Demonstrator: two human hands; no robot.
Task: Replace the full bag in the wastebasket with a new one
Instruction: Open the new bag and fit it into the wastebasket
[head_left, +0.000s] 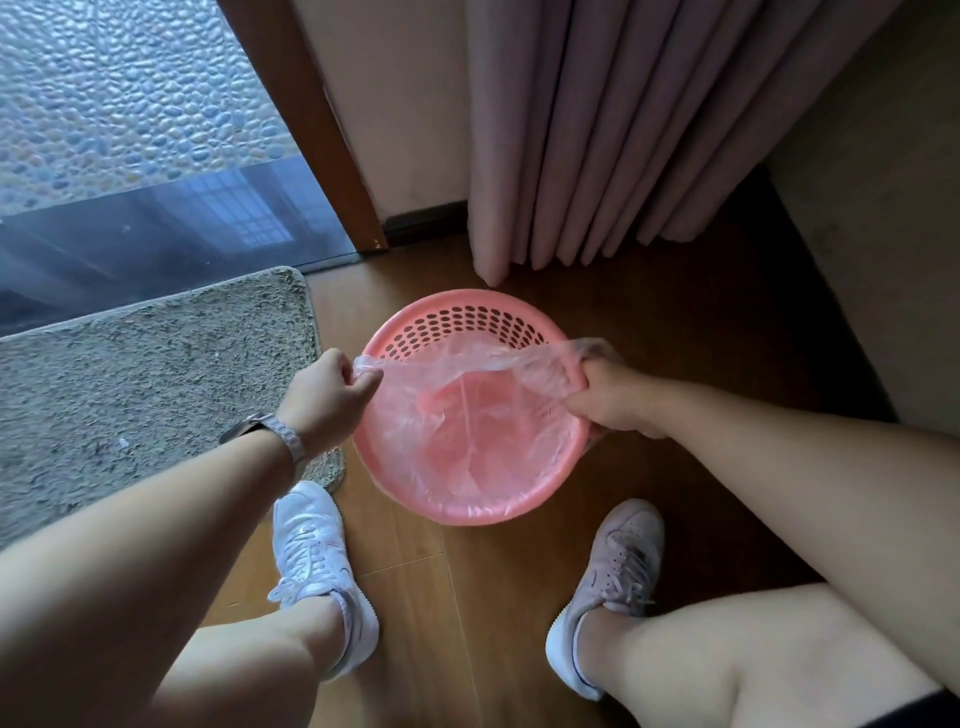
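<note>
Floorboards of dark brown wood (675, 332) ran under everything, with a pleated dusty-pink curtain (623, 130) hanging at the far side and a shaggy grey-beige mat (130, 374) to the left. Between the person's feet in pale lace-up trainers (311, 551) stood the round pink plastic wastebasket (467, 515) with its perforated wall. Inside it sat the thin, clear plastic bag (467, 421), and no rubbish showed in it.

The film appeared already folded over the near rim. Its free edge was stretched taut from side to side between the hands, while the far perforated wall stood bare beyond it.

The left hand (327, 395) pinched a bunched bit of that edge just at the left rim. The right hand (613, 400) had its fingers curled round the film at the right rim. Whether it clasped the rim too was unclear. A pale-strapped wristwatch (283, 436) sat on the left wrist.

By my reading, the uncovered rim lay directly away from both grips and about equally far from each hand, so the edge would need carrying forward and down.
</note>
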